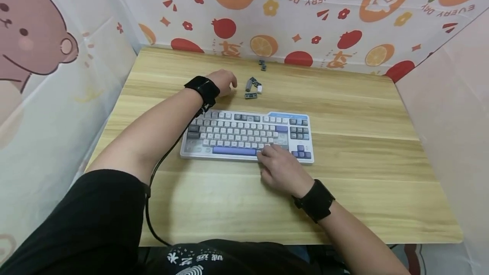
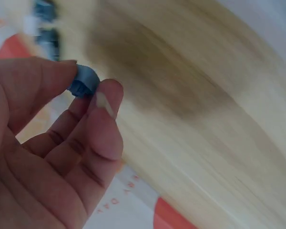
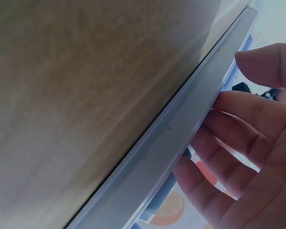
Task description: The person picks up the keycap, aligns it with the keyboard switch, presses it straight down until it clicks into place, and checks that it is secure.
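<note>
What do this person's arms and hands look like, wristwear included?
The left hand and right hand are bare, with a chunky black left wristband and right wristband. A thin black cable trails from the left one. A loose black sleeve ends near the left elbow.

The keyboard (image 1: 246, 136) and little blue cap (image 2: 87, 76) look like smooth plastic. The bench (image 1: 363, 139) looks like smooth wood. The black sleeve (image 1: 107, 215) is matt cloth.

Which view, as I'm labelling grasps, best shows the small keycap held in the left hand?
The left wrist view: it shows the keycap close up, pinched in the left hand and largely uncovered. In the head view I cannot make it out; nor can I in the right wrist view.
</note>
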A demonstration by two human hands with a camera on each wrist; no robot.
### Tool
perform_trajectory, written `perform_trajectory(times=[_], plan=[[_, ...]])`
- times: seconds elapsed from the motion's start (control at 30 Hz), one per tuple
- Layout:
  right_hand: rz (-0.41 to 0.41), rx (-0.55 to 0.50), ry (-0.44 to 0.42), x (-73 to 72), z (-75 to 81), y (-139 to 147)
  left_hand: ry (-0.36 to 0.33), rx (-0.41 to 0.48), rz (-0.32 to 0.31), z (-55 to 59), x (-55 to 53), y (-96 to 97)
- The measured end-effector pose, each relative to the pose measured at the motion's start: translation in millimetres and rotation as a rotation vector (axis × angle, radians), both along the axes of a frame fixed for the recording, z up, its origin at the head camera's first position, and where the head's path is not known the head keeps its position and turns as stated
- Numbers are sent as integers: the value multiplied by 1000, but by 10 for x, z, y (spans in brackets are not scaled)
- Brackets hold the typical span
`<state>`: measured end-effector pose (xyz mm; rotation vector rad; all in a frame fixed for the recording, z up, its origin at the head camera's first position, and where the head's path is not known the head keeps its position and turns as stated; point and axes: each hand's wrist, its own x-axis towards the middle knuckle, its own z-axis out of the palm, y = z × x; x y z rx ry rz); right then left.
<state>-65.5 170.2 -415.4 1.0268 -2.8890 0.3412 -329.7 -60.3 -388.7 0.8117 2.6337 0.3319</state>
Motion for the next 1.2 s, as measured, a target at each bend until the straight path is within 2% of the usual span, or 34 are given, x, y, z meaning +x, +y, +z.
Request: perform_trajectory(times=[0.1, 0.23, 0.27, 0.37, 0.43, 0.5, 0.63, 0.73, 0.97, 1.2], plan=[[-11, -26, -29, 6, 11, 3, -125, 133, 38, 172, 147, -33], [-13, -78, -50, 24, -12, 27, -326, 453, 129, 371, 513, -88], [-12, -92, -54, 26, -19, 31, -385, 546, 156, 399, 615, -108], [-9, -128, -65, 24, -24, 37, -527, 784, 179, 433, 886, -183], [-13, -154, -71, 17, -7, 31, -595, 902, 180, 440, 1050, -226], [-20, -177, -70, 6, 23, 17, -634, 974, 176, 451, 1198, -266], [-35, -223, -51, -24, 110, -33, -647, 1046, 174, 469, 1446, -332], [-41, -269, -26, -56, 178, -74, -634, 1075, 168, 472, 1581, -356], [-16, -457, 56, -109, 337, -181, -632, 1106, 180, 460, 1782, -349], [1, -616, 146, -130, 446, -326, -585, 1059, 223, 388, 1934, -344]])
